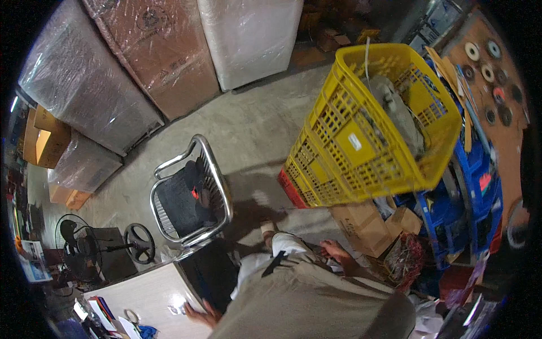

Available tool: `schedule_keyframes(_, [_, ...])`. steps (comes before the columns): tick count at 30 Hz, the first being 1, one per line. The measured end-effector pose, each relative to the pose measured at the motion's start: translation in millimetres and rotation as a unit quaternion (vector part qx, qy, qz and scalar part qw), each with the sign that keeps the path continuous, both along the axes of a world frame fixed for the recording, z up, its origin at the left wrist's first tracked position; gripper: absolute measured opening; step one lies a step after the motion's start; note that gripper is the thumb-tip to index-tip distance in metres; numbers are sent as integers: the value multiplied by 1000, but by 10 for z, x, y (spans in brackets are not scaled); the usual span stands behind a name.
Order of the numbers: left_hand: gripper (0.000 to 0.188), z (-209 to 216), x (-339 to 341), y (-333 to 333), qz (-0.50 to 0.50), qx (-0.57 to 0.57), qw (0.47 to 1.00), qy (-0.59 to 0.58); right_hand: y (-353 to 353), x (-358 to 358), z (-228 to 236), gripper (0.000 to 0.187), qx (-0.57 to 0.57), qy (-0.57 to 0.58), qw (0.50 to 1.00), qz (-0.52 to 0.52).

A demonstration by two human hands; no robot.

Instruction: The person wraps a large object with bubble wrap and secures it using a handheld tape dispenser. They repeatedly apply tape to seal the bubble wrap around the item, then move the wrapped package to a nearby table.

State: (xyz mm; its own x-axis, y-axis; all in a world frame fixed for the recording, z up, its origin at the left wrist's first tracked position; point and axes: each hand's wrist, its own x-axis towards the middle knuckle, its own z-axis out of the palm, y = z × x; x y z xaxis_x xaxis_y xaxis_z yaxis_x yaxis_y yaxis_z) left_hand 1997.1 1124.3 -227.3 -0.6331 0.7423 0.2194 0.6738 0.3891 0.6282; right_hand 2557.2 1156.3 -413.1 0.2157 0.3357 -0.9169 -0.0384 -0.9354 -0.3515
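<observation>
My left hand rests at the edge of the pale desk, its fingers stretched out over the top. Right by the fingertips lies a small shiny clear packet; I cannot tell whether they touch it. Down at my side hangs my right hand, with nothing visible in it and its fingers loosely apart. The closest things to it are an open cardboard box on the floor and a tangled reddish bundle of wire or string.
Tall yellow crates stand stacked ahead on the right, a grey bundle inside the top one. A metal-framed chair holds dark cloth. Wrapped cartons line the far left. Blue bins fill the right; a fan stands left.
</observation>
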Motion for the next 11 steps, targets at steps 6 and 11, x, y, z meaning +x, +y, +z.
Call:
schedule_keyframes(6, [47,875,998,3789,-290,23,887,-358,1182,670,283,80,-1,110,988,-112])
schedule_keyframes(11, [98,2449,2718,6443,-641,158,538,-524,1239,810,514,56,53,126,984,-113])
